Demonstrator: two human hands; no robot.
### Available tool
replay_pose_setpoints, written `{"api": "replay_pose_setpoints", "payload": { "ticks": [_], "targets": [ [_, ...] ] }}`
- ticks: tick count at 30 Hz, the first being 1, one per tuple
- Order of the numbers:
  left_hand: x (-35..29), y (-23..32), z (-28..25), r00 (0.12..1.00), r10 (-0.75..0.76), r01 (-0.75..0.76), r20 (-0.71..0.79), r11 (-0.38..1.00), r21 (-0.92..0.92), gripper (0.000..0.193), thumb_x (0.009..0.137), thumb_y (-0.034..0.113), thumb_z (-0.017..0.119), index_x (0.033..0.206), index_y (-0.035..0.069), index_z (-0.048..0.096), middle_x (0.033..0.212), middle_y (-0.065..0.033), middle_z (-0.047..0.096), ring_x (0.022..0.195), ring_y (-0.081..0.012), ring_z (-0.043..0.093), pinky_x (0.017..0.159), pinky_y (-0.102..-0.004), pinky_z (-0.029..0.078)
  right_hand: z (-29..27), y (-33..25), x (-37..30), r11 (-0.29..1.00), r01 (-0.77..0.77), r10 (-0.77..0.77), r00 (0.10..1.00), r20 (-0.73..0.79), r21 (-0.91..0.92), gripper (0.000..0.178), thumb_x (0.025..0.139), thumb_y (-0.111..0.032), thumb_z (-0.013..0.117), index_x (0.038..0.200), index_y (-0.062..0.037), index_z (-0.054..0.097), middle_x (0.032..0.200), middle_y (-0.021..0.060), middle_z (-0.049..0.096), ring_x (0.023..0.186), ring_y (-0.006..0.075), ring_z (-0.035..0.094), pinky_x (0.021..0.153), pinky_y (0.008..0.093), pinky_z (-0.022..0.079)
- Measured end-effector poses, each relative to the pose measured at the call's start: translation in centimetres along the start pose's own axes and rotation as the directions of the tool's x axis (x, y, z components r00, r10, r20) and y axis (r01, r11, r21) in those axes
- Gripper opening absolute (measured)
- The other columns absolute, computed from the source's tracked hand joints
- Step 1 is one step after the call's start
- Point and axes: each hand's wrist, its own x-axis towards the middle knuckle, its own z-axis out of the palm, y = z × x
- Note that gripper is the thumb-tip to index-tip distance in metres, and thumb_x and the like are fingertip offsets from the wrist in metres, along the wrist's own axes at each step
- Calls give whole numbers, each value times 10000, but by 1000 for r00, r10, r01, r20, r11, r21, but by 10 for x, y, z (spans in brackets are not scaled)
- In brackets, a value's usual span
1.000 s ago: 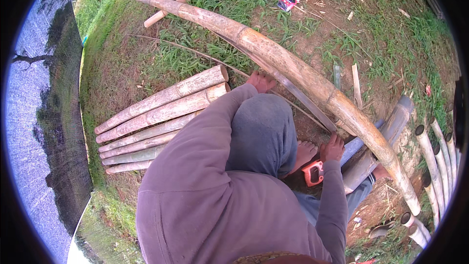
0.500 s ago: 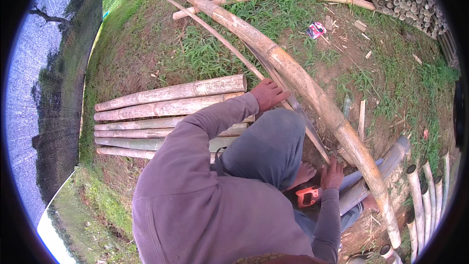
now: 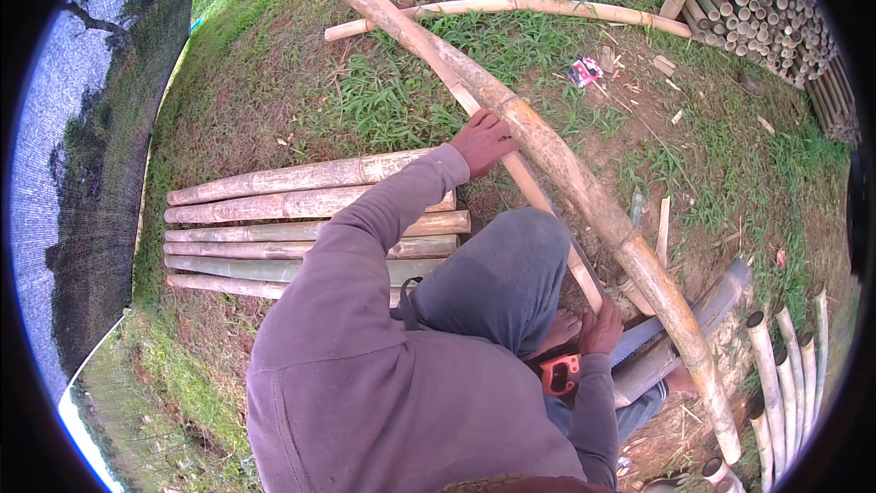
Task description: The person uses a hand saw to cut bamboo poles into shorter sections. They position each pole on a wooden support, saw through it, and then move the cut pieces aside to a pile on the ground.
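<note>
My left hand [image 3: 484, 140] is closed around the middle of a long split bamboo strip [image 3: 533, 184]. My right hand [image 3: 600, 329] grips the strip's near end, low beside my bare foot [image 3: 558, 327]. The strip slants up and away to the left, and its far part crosses over a thick bamboo pole [image 3: 570, 169]. Just below my right hand lies a handsaw with an orange handle [image 3: 558, 374]. Its blade [image 3: 636, 339] rests along a dark bamboo piece [image 3: 652, 370] by my leg. The fingertips of my right hand are partly hidden.
Several cut bamboo poles [image 3: 301, 203] lie side by side at my left. Another bamboo pole [image 3: 538, 6] lies across the grass ahead. A large bamboo stack [image 3: 766, 14] stands at the far right, with upright bamboo pieces [image 3: 765, 356] nearer. A mesh screen [image 3: 96, 173] hangs on the left.
The strip has risen and turned, showing a broader pale face. Its far part has swung right and now crosses the thick pole. My left hand has moved up; my right hand has closed on the near end.
</note>
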Motion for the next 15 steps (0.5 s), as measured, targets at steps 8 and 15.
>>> {"api": "replay_pose_setpoints", "payload": {
  "ticks": [8, 15],
  "targets": [
    [-5, -24, 7, 993, -118, 119, 30, 992, -29, 345, 846, 28, 669, 1143, 183, 752, 1136, -105, 626, 1227, -358, 549, 1181, -520, 374, -30, -15, 34, 994, 109, -109, 993, -43, 1, 556, 901, -252, 819, 1418, -128, 656, 1063, 156, 664, 956, 408, 665, 831, 524, 518],
    [-5, -18, 32, 992, -126, 123, -12, 985, -118, 340, 830, 18, 680, 1114, 186, 766, 1122, -105, 632, 1220, -366, 544, 1174, -499, 366, -54, -15, 34, 995, 101, -100, 994, -45, 26, 520, 901, -240, 819, 1387, -122, 680, 984, 168, 656, 932, 410, 657, 823, 532, 511]
  ]
}}
